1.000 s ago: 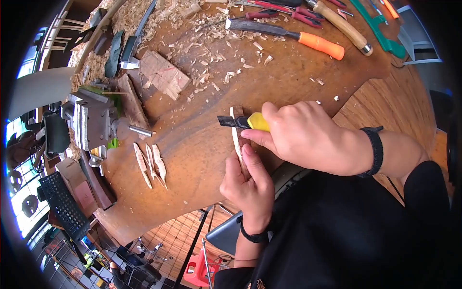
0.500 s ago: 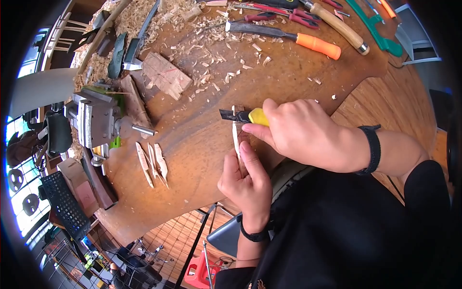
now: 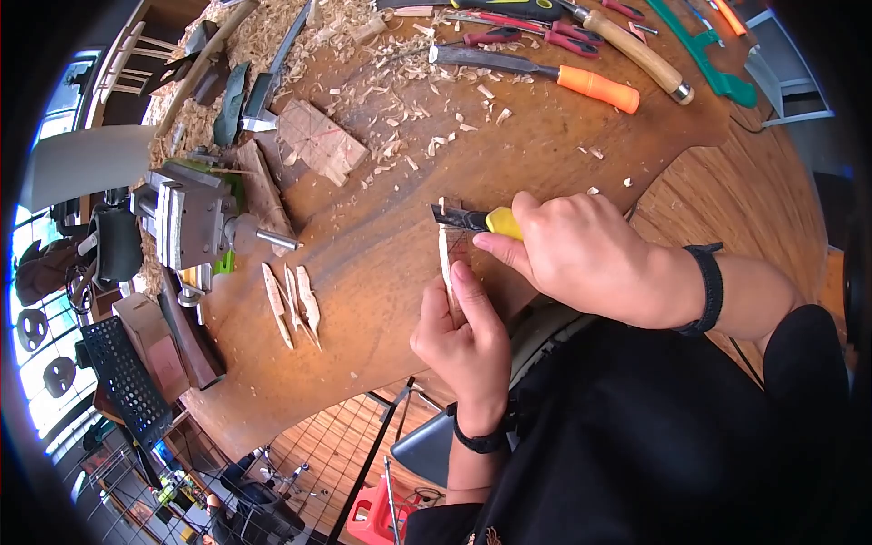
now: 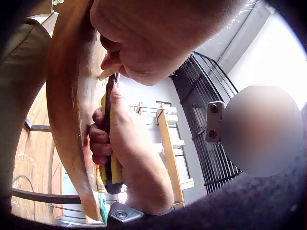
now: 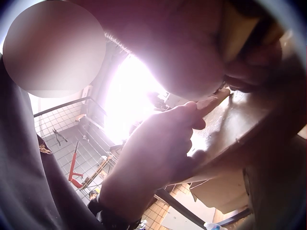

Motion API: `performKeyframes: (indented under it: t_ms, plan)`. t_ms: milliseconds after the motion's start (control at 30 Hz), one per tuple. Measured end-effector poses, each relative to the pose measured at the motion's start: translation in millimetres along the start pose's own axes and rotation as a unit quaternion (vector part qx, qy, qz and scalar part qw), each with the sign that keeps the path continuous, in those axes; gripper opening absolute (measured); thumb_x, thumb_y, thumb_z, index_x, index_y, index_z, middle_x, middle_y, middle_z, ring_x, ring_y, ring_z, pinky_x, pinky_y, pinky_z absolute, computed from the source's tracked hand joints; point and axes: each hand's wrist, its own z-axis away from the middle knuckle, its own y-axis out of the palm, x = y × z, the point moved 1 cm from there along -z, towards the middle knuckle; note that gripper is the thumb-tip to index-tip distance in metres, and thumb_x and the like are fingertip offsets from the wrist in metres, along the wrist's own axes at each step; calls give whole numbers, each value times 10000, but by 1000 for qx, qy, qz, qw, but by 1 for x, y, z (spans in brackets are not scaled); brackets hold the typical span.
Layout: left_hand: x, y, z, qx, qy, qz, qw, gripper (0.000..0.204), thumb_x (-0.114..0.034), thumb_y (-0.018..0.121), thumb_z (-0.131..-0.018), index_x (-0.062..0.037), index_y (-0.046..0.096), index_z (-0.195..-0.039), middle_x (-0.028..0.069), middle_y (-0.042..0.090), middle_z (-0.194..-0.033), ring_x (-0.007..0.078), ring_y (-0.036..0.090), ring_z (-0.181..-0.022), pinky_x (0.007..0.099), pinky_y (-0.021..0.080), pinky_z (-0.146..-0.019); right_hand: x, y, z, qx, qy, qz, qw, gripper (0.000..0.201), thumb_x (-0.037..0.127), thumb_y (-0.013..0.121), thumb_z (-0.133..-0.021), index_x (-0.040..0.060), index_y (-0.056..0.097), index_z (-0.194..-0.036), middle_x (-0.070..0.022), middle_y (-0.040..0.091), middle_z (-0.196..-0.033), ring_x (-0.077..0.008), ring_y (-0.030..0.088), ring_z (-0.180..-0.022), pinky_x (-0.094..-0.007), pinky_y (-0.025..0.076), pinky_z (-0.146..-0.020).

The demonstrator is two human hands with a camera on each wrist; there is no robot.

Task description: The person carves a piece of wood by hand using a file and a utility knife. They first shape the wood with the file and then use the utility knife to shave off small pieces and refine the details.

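Between thumb and fingers, the left hand (image 3: pixel 463 341) pinches the lower end of a narrow wood piece (image 3: pixel 445 254), which points away from the body. The right hand (image 3: pixel 590 259) grips a utility knife by its yellow handle (image 3: pixel 503 222). The knife's dark blade (image 3: pixel 450 216) lies across the upper part of the wood, and the right thumb is beside the strip. In the left wrist view the right hand (image 4: pixel 129 139) is wrapped round the yellow and black handle (image 4: pixel 114 172). The right wrist view shows the left hand (image 5: pixel 153 143) holding the wood (image 5: pixel 216 100).
Thin wood slivers (image 3: pixel 292 300) lie on the table (image 3: pixel 363 236) at left, near a metal vise (image 3: pixel 186 222). A wood block (image 3: pixel 320 141) and shavings (image 3: pixel 400 100) lie farther back. An orange-handled chisel (image 3: pixel 598 88) and a wooden-handled tool (image 3: pixel 640 54) are at the back right.
The knife and right hand have shifted slightly right, so the blade tip now reaches less far past the wood's left edge. The left hand keeps its hold on the wood, nearly still.
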Motion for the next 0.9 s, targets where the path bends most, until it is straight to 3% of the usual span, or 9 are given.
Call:
performKeyframes:
  t_ms: [100, 233, 333, 400, 533, 567, 633, 733, 900]
  plan:
    - [-8, -1, 0, 13, -32, 11, 999, 326, -207, 622, -1067, 45, 686, -871, -84, 510, -655, -19, 378, -581, 195, 235, -501, 1, 9, -8, -59, -27, -27, 998, 498, 452, 649, -997, 18, 584, -761, -150, 594, -522, -336, 666, -495, -412, 523, -437]
    - [-12, -4, -2, 21, -33, 14, 999, 319, -203, 620, -1069, 50, 685, -886, -85, 512, -659, -18, 374, -576, 194, 233, -501, 6, 16, -16, -90, -34, -55, 994, 492, 442, 653, -996, 18, 588, -756, -148, 595, -524, -336, 665, -494, -407, 523, -437]
    - [-9, -1, 0, 13, -26, 3, 1000, 321, -203, 623, -1067, 47, 680, -875, -80, 517, -666, -17, 375, -577, 195, 233, -501, 5, 13, -14, -79, -25, -52, 995, 491, 439, 653, -996, 16, 596, -755, -149, 596, -524, -335, 663, -491, -404, 524, -437]
    - [-6, 1, 1, -9, -13, -7, 1000, 334, -210, 628, -1065, 42, 674, -851, -74, 524, -664, -13, 380, -580, 197, 242, -501, 6, 9, -8, -46, -3, -57, 997, 489, 430, 629, -1009, 9, 646, -761, -165, 655, -607, -327, 720, -608, -402, 582, -532]
    - [-4, 0, 1, -6, -2, -24, 1000, 338, -208, 624, -1066, 37, 670, -837, -67, 539, -668, -7, 393, -592, 199, 265, -505, 6, 0, -1, 7, 32, -15, 999, 501, 433, 608, -1019, 7, 651, -759, -169, 659, -619, -337, 718, -616, -417, 583, -536]
    - [-9, 0, 0, 2, -8, -22, 1000, 339, -207, 623, -1067, 41, 668, -840, -60, 547, -670, -2, 402, -598, 201, 277, -508, 4, 2, -4, 7, 33, -15, 999, 501, 433, 608, -1019, 7, 651, -759, -169, 659, -619, -337, 718, -616, -417, 583, -536]
    - [-11, 0, 0, 13, -12, -21, 1000, 339, -206, 623, -1067, 45, 667, -842, -54, 555, -672, 3, 410, -605, 203, 289, -512, 3, 10, -11, -75, -32, -52, 995, 501, 445, 650, -996, 6, 616, -757, -180, 621, -556, -347, 681, -521, -421, 540, -453]
    - [-10, 1, 0, 5, -7, -21, 1000, 349, -211, 625, -1065, 54, 662, -841, -41, 560, -668, 12, 419, -609, 207, 299, -516, 7, 18, -21, -89, -23, -83, 992, 506, 445, 645, -999, 0, 625, -759, -191, 623, -562, -356, 687, -536, -429, 545, -462]
    - [-13, -2, -1, -1, -18, -21, 1000, 348, -206, 621, -1067, 56, 656, -840, -45, 549, -668, 13, 421, -615, 203, 301, -518, 10, 9, -10, -26, 28, -65, 997, 512, 423, 582, -1034, 8, 698, -759, -184, 681, -669, -348, 719, -644, -426, 588, -565]
